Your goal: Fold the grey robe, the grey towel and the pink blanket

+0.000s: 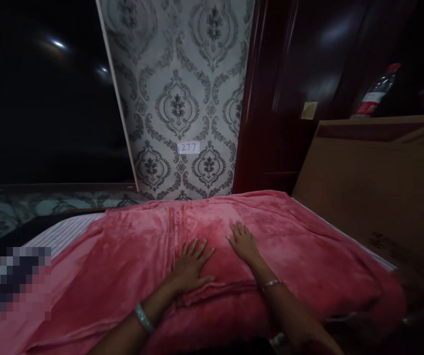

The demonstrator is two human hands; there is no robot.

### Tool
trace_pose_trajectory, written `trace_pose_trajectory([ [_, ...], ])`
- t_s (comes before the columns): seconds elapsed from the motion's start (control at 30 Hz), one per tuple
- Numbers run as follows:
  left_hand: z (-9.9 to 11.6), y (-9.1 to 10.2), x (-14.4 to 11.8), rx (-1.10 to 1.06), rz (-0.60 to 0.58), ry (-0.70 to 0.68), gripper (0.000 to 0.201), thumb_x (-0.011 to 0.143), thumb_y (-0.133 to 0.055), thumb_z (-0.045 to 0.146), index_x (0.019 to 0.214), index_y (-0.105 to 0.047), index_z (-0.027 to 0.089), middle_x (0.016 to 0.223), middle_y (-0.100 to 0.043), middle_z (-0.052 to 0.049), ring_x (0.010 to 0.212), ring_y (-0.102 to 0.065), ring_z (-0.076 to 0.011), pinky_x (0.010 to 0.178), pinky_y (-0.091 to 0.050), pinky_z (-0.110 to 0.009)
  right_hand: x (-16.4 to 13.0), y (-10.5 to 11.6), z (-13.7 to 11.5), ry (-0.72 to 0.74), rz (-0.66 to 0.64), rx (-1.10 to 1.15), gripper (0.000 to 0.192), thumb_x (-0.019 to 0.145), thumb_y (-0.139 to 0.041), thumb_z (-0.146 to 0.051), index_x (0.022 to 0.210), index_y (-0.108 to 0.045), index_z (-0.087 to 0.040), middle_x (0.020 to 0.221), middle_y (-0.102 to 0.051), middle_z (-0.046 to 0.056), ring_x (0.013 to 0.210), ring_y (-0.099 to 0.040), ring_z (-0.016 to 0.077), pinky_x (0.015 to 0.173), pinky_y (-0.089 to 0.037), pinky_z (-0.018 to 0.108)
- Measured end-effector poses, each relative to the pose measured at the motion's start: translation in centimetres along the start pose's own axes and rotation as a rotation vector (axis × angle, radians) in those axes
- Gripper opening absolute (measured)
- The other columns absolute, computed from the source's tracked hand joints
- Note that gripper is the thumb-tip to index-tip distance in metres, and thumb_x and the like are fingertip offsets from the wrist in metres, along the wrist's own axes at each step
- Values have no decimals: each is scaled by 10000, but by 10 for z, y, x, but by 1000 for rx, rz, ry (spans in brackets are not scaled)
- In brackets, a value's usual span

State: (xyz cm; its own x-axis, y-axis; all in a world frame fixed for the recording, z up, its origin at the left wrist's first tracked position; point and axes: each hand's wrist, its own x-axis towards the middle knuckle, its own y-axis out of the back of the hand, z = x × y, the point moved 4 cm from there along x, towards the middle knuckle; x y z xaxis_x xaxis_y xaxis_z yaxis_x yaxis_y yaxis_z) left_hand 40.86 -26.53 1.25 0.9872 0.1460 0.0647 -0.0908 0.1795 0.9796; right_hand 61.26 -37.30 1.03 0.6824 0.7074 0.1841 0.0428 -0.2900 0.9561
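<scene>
A red fleece blanket (pixel 300 246) covers the bed in front of me, folded over on itself near the middle. My left hand (pixel 191 266) lies flat on it, palm down and fingers spread, beside a fold edge. My right hand (pixel 243 241) rests flat on the blanket just to the right, fingers pointing away from me. Neither hand grips anything. Each wrist carries a bangle.
A striped sheet (pixel 67 229) shows at the bed's left. A large cardboard box (pixel 374 187) stands against the bed's right side, with a bottle (pixel 374 93) behind it. Patterned wallpaper with a "277" label (pixel 188 147) and a dark wooden door (pixel 278 98) lie ahead.
</scene>
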Motion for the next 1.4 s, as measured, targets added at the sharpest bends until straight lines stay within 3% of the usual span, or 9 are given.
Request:
trace_pose_trajectory([
  [0.27,1,10,-2,-62,-93,36,893,806,-613,682,1562,-298,327,1661,-131,-118,1518,-76,-430,1182,-119,-682,-2,-21,7,24,80,-32,567,1012,-405,-430,1546,-378,-240,1631,-257,125,1460,-296,349,1115,-320,546],
  [0.33,-4,19,7,-97,-113,-1,833,772,-684,617,1505,-431,313,1626,-280,-124,1486,-245,-423,1178,-227,-634,-2,-21,7,29,86,-39,569,1010,-411,-433,1542,-387,-233,1631,-256,129,1459,-296,357,1112,-327,545],
  [0.4,-12,34,24,-129,-63,-4,577,824,-662,499,1360,-611,294,1495,-516,-99,1375,-473,-342,1153,-356,-499,-1,-22,6,27,95,-46,567,1010,-410,-436,1539,-394,-230,1630,-259,128,1458,-300,356,1111,-332,535],
  [0.47,-24,51,48,-136,30,63,399,906,-553,369,1270,-673,257,1373,-629,-86,1283,-569,-260,1121,-406,-386,-2,-23,6,25,99,-45,564,1011,-407,-437,1536,-399,-231,1629,-266,122,1455,-306,352,1109,-339,525],
  [0.63,-71,74,108,-81,152,307,513,933,-521,300,1435,-503,194,1571,-397,-151,1476,-321,-298,1200,-270,-481,-3,-21,5,19,91,-40,563,1013,-400,-430,1535,-402,-221,1630,-264,118,1456,-304,347,1115,-333,517],
  [0.77,-117,75,137,-37,143,507,409,974,-522,355,1348,-556,193,1483,-496,-150,1387,-439,-310,1132,-352,-565,-4,-17,4,-7,70,-42,566,1014,-394,-438,1541,-392,-234,1637,-254,90,1468,-279,327,1135,-313,494],
  [0.93,-160,71,153,16,135,652,350,943,-612,400,1195,-623,158,1225,-635,-96,1090,-627,-230,955,-524,-471,-4,-14,2,-19,56,-27,570,1009,-389,-440,1545,-383,-248,1646,-229,75,1477,-258,322,1143,-293,502],
  [1.17,-163,54,149,105,288,726,283,962,-511,212,1206,-609,106,1270,-596,-176,1197,-570,-269,988,-473,-409,-4,-14,6,-19,54,-12,575,1008,-396,-460,1549,-374,-265,1648,-225,69,1476,-258,320,1142,-287,503],
  [1.4,-168,58,152,67,210,767,288,977,-498,290,1162,-633,116,1109,-685,-125,1004,-655,-218,897,-510,-370,-4,-12,6,-9,62,-14,571,1010,-400,-449,1547,-376,-258,1645,-233,79,1469,-265,330,1133,-299,505],
])
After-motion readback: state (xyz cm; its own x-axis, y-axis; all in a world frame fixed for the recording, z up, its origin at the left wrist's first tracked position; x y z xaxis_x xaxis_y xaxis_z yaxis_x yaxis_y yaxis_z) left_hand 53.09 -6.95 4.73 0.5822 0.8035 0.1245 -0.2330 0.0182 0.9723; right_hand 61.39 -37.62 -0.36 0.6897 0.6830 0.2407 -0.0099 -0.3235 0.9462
